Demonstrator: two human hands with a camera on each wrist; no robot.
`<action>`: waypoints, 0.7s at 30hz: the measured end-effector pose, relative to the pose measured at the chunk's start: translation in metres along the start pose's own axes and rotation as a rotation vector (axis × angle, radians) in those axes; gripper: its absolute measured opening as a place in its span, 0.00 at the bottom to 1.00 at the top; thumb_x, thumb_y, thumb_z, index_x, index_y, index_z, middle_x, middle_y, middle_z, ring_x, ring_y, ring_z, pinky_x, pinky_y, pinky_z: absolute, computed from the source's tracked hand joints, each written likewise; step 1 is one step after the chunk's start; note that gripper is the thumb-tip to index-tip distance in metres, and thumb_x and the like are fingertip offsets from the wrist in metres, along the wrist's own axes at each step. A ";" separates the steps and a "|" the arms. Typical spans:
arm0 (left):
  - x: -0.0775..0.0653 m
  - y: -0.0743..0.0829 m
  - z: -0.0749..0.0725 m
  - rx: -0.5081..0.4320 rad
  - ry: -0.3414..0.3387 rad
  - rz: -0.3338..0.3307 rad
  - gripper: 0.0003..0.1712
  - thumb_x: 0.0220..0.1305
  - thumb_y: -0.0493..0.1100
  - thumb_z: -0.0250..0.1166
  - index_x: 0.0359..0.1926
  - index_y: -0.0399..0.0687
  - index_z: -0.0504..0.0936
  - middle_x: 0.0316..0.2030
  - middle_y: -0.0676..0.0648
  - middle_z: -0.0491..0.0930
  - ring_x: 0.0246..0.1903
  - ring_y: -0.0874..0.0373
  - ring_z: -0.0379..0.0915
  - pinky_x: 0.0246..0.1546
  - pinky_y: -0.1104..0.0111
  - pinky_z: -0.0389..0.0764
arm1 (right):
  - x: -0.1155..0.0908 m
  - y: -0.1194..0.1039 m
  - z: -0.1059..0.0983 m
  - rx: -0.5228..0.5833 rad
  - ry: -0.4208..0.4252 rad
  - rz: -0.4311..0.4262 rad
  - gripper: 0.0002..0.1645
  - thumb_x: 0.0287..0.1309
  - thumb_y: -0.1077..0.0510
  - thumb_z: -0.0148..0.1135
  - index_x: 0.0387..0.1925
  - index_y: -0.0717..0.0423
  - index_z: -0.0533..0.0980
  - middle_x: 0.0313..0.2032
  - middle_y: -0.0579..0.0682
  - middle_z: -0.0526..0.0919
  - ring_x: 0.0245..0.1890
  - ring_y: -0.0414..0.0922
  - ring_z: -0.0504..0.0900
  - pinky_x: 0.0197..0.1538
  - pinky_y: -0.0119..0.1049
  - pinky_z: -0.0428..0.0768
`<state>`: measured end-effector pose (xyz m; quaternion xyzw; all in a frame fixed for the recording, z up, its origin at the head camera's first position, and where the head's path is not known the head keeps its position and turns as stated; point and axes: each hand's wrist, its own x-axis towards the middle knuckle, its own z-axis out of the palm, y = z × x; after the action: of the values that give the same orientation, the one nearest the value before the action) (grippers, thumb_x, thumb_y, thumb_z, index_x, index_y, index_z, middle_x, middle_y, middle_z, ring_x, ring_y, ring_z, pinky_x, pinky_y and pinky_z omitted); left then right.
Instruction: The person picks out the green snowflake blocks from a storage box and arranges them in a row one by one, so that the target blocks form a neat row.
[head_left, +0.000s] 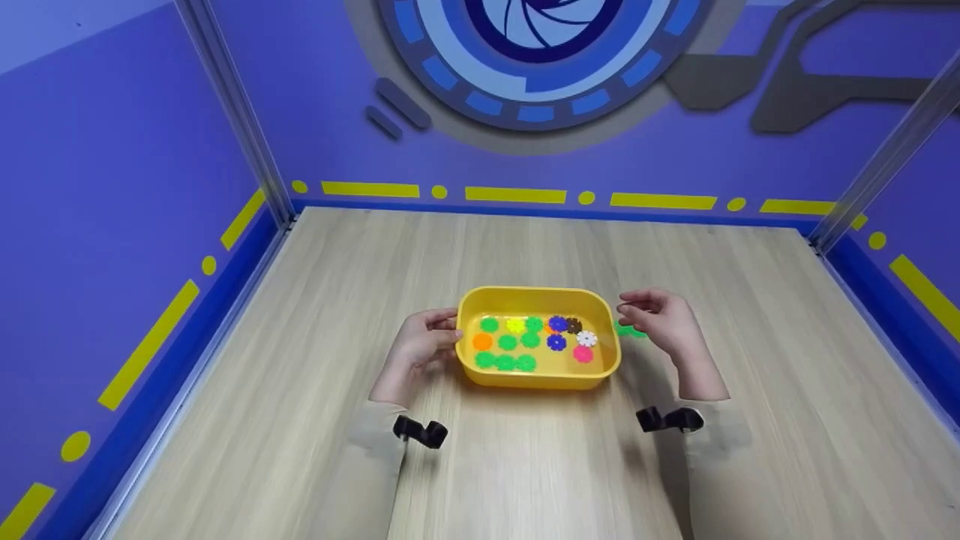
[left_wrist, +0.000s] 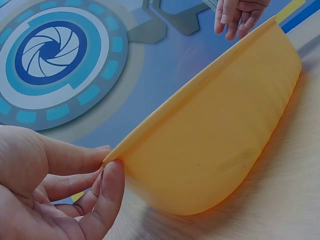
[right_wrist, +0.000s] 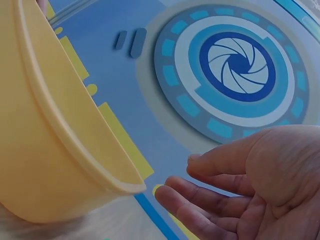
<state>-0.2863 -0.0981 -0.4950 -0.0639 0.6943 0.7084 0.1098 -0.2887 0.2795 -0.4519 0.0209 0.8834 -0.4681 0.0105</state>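
A yellow plastic tub [head_left: 538, 380] stands on the table with several small notched flower-shaped discs inside, mostly green [head_left: 507, 343], plus orange, yellow, blue, brown, white and pink ones. My left hand [head_left: 416, 343] pinches the tub's left rim between thumb and fingers, as the left wrist view also shows. Just off the tub's right end hovers my right hand [head_left: 666, 321]. Its fingers [right_wrist: 200, 197] are loosely bent and apart from the thumb, with nothing visible between them. Below that hand, green discs [head_left: 631, 330] lie on the table, partly hidden by its fingers.
Pale wood-grain tabletop [head_left: 360, 277] surrounds the tub. Blue-purple panels [head_left: 315, 135] with yellow dashes rise at the back and both sides, joined by metal corner posts [head_left: 240, 112]. A black band [head_left: 420, 431] sits on each wrist.
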 end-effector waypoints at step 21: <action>-0.001 0.002 0.000 0.008 0.006 -0.001 0.28 0.63 0.27 0.67 0.64 0.35 0.78 0.44 0.43 0.81 0.28 0.60 0.78 0.32 0.69 0.85 | 0.003 -0.024 0.059 -0.048 -0.177 -0.060 0.19 0.66 0.61 0.67 0.56 0.63 0.81 0.49 0.60 0.87 0.47 0.51 0.85 0.54 0.39 0.86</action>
<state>-0.2858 -0.0985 -0.4931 -0.0657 0.6973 0.7055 0.1082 -0.2929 0.2175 -0.4653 -0.0472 0.8901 -0.4470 0.0751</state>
